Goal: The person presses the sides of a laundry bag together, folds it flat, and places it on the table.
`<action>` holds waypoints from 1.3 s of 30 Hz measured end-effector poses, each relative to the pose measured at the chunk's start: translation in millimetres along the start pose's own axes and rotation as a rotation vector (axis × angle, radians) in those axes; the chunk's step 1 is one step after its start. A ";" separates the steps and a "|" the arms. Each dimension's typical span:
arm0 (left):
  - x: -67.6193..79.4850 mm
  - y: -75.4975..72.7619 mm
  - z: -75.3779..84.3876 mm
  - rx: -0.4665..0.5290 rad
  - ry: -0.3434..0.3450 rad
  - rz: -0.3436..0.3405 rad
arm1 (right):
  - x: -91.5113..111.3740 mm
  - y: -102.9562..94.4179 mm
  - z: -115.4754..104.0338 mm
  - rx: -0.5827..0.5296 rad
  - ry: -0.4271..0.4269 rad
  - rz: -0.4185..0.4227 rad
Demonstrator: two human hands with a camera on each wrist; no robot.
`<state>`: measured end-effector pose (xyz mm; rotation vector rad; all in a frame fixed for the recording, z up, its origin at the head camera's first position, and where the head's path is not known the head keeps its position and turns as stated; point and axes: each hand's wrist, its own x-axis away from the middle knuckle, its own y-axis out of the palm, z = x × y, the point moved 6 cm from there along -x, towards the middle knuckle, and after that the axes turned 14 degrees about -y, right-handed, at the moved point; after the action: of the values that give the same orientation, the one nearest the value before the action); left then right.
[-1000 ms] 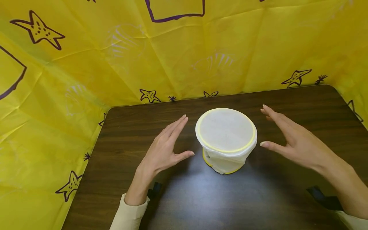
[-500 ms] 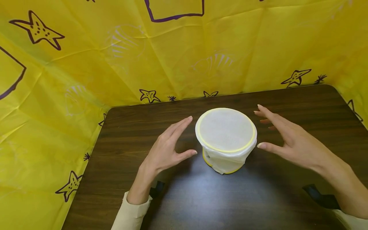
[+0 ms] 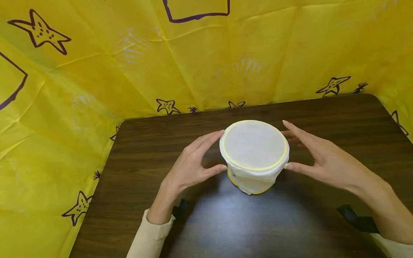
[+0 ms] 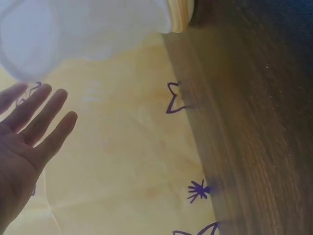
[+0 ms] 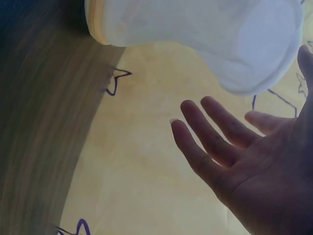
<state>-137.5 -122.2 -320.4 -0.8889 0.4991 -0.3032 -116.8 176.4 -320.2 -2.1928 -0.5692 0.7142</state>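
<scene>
A round, drum-like object (image 3: 255, 147) stands upright on the dark wood table. Its flat white top carries a yellow ring near the edge, thin white material hangs down its side, and yellow shows at the base. At its left my left hand (image 3: 191, 163) has straight fingers and thumb at the top rim; whether they touch it I cannot tell. On the other side my right hand (image 3: 326, 159) is spread, its thumb tip at the rim and its forefinger a little off it. Both wrist views show the fingers (image 4: 54, 115) extended and the palm (image 5: 274, 171) bare beneath the white object.
A yellow cloth (image 3: 193, 53) with purple starfish and shell drawings hangs behind the table and along both sides. The brown table (image 3: 145, 143) has rounded back corners. Dark straps show at both wrists.
Both hands have moved inward toward the drum-like object, the left going right and the right going left. The object itself has stayed in place.
</scene>
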 end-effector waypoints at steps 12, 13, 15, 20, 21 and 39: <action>-5.9 4.0 5.5 0.021 0.023 0.011 | -7.6 6.0 -3.6 0.061 -0.062 -0.008; -5.8 4.5 5.4 0.022 0.022 0.010 | -8.3 6.2 -3.7 0.063 -0.078 -0.008; -6.0 5.3 5.5 0.026 0.021 0.006 | -9.5 6.5 -4.0 0.061 -0.103 -0.001; -6.8 7.2 6.1 0.026 0.015 -0.001 | -10.4 6.4 -4.8 0.062 -0.141 0.015; -6.9 7.6 6.3 0.027 0.013 -0.003 | -10.4 6.4 -4.9 0.067 -0.143 0.018; -7.4 15.4 1.6 0.001 -0.013 -0.026 | -13.1 12.4 -2.9 0.083 -0.126 0.034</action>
<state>-142.1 -108.6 -329.8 -0.8967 0.4755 -0.3206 -122.6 159.5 -323.9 -2.0954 -0.5565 0.8836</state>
